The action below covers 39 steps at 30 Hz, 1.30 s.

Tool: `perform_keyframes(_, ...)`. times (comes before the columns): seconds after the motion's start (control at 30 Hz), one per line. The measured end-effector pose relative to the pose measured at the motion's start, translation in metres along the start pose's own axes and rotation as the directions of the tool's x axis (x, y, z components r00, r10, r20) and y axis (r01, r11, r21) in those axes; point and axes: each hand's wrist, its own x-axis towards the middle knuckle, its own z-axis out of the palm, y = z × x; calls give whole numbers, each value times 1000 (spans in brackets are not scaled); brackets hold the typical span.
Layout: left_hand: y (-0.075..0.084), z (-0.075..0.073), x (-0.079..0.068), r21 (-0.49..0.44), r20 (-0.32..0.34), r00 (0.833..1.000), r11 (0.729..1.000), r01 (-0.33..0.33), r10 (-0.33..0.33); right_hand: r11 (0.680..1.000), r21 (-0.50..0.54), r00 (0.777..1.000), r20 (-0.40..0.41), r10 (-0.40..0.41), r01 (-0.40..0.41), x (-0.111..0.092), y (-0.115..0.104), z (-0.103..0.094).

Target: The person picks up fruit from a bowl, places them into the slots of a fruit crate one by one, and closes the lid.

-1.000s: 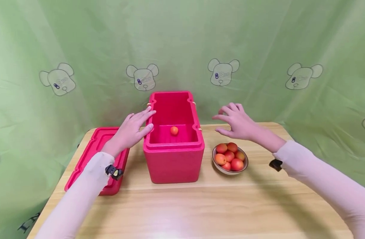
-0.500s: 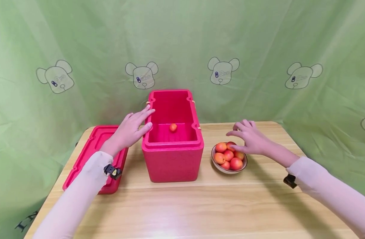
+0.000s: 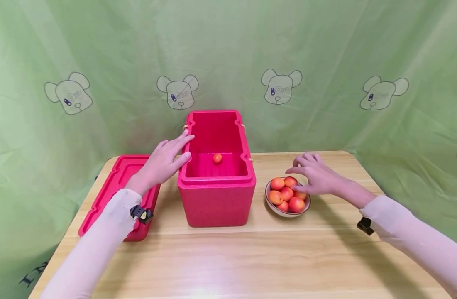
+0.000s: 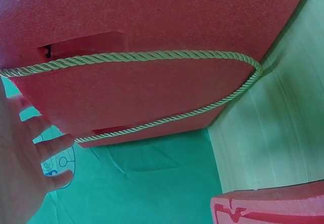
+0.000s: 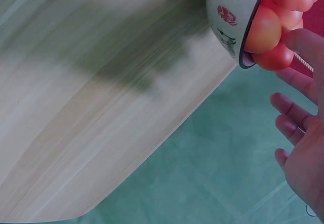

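Observation:
In the head view a deep red foam box [image 3: 218, 203] stands uncovered, with one orange-red apricot [image 3: 217, 158] on its floor. My left hand [image 3: 162, 162] rests on the box's left rim, fingers stretched out. From the left wrist, the hand [image 4: 25, 163] shows beside the box wall, where a twisted rope handle [image 4: 167, 56] hangs. To the right, a small bowl [image 3: 284, 214] holds several apricots [image 3: 297, 204]. My right hand [image 3: 318, 176] hovers over the bowl's back right side, fingers loosely bent and thumb at the fruit. The right wrist view shows the thumb [image 5: 305, 43] overlapping them, nothing gripped.
The red lid [image 3: 114, 195] lies flat left of the box, partly under my left forearm. The wooden table [image 3: 228, 261] has its back edge just behind the box, against a green curtain [image 3: 228, 45] printed with bear heads.
My right hand has come down and to the right, from above the table behind the bowl to the apricots. My left hand has stayed on the box rim.

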Motion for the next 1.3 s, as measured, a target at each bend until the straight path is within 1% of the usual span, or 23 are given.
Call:
perform_keyframes(0.2,-1,1,-1,-28,0,1000,1000,5,-5,1000,16,999,45,10,-11,0,0,2)
perform_keyframes(0.47,0,0,-1,-21,-10,1000,1000,-3,3,1000,16,999,46,14,-15,2,0,3)
perform_keyframes(0.63,-1,-1,-1,-16,-10,1000,1000,-5,4,999,37,999,37,21,-22,3,0,6)
perform_keyframes(0.87,-1,2,0,-22,-1,1000,1000,1,-1,999,33,998,46,34,-35,3,1,8)
perform_keyframes(0.97,-2,4,1,-17,-6,1000,1000,-5,5,999,29,999,42,33,-34,4,1,5)
perform_keyframes(1.1,-1,4,2,-19,-12,1000,1000,-10,10,1000,11,1000,16,19,-19,8,1,-2)
perform_keyframes(1.3,-1,3,1,-14,-18,1000,1000,-5,4,999,-32,998,-54,-26,24,25,-2,-19)
